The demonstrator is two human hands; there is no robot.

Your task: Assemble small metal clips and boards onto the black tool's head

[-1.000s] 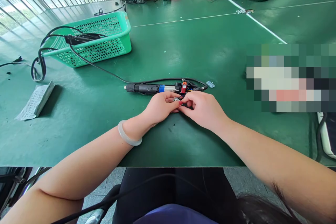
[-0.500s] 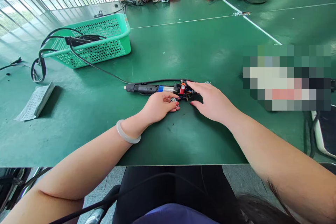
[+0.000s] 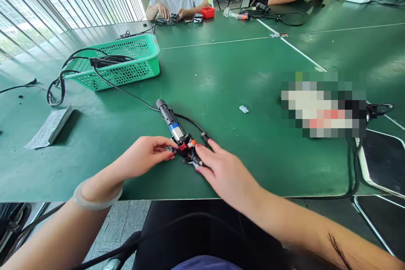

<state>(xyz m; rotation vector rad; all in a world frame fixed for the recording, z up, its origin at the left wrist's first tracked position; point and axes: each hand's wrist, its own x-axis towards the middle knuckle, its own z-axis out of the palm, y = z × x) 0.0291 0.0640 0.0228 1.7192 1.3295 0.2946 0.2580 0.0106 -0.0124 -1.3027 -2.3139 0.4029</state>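
Observation:
A black cylindrical device [image 3: 175, 128] with a blue and silver band and exposed wiring lies slanted on the green table, its dark end pointing away to the left. At its near end, my right hand [image 3: 221, 168] is closed around the wired part, fingertips on its right side. My left hand [image 3: 148, 154] pinches a small metallic piece [image 3: 169, 148] just left of the device; the fingertips partly hide it. A black cable [image 3: 190, 121] runs from the device's near end, passing beside it. A small pale piece [image 3: 244, 109] lies to the right.
A green basket [image 3: 126, 78] with black cables stands at the back left, near a folded paper block [image 3: 50, 126]. A blurred pale object [image 3: 322, 107] and a black tray-like item [image 3: 384, 160] are at the right. Two people sit across the table [image 3: 240, 59], near a red box [image 3: 208, 12].
The device has turned from level to slanted and come nearer. Both hands moved nearer me, the left also leftward. The small pale piece now shows uncovered, and the view has tilted up.

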